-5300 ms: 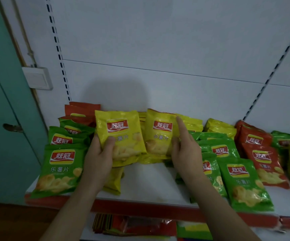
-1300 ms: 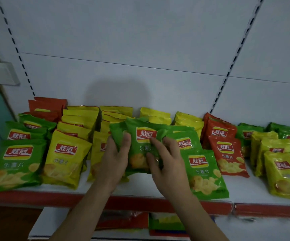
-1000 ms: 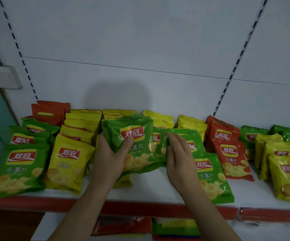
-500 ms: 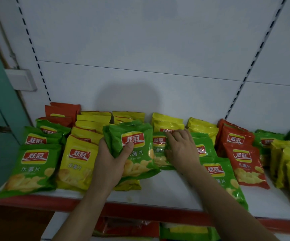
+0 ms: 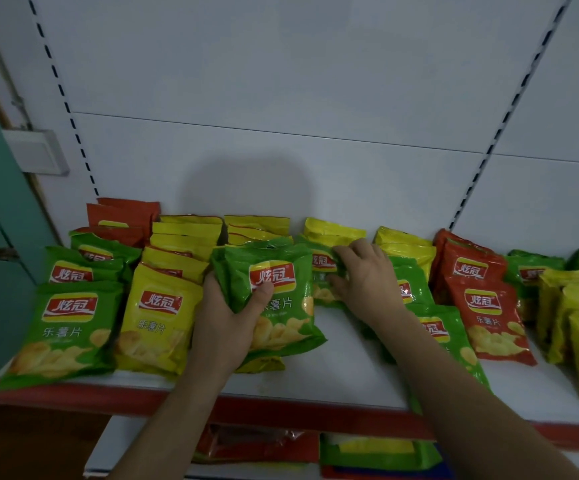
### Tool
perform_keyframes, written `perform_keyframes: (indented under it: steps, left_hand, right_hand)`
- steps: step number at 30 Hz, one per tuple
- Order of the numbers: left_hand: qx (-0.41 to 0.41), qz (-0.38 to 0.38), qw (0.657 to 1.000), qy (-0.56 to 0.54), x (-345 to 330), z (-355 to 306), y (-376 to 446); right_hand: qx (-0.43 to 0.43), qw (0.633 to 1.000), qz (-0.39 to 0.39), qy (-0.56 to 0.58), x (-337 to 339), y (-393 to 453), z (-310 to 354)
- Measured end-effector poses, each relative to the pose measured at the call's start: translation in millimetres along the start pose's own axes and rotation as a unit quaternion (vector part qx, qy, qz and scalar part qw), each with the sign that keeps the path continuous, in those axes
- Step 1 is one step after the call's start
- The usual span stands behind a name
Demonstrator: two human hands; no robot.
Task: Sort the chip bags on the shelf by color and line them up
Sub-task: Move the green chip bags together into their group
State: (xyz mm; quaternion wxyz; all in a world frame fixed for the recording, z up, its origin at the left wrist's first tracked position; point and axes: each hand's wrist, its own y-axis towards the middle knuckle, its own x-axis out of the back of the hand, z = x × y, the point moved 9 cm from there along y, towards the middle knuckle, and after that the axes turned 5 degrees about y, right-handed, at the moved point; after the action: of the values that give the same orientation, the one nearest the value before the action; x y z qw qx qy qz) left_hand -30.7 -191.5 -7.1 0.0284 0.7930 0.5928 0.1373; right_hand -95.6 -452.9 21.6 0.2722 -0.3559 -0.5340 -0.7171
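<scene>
While the left hand (image 5: 227, 327) clamps a crinkly green foil chip bag (image 5: 274, 299) by its left edge, thumb pressed just under the red logo, the right hand (image 5: 367, 278) curls over a second green chip bag (image 5: 322, 271) lying further back, just in front of the yellow bags (image 5: 333, 232). Whether those right fingers have actually pinched it or are merely resting on top, I cannot tell. The held bag sits raised off the white shelf board (image 5: 343, 368), over a yellow packet. To do this well, I'd say: take the rear bag by its top seam, don't crush the chips, stack it square with the first, then carry both left to the green row (image 5: 69, 327), logos facing out.
</scene>
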Motion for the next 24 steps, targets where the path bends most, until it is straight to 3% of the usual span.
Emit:
perform_keyframes:
  steps: [9, 14, 24]
  left_hand:
    - [0.000, -0.006, 1.000, -0.017, -6, -2, 1]
    - [-0.009, -0.028, 0.999, -0.025, -4, -16, 14]
    - [-0.033, 0.122, 0.992, -0.010, -89, -41, -9]
  right_hand:
    - [-0.111, 0.975, -0.138, 0.133, 102, -17, -6]
    - [-0.155, 0.945, -0.110, 0.267, 121, -64, -4]
    - [-0.215, 0.915, -0.137, 0.313, 153, -135, -18]
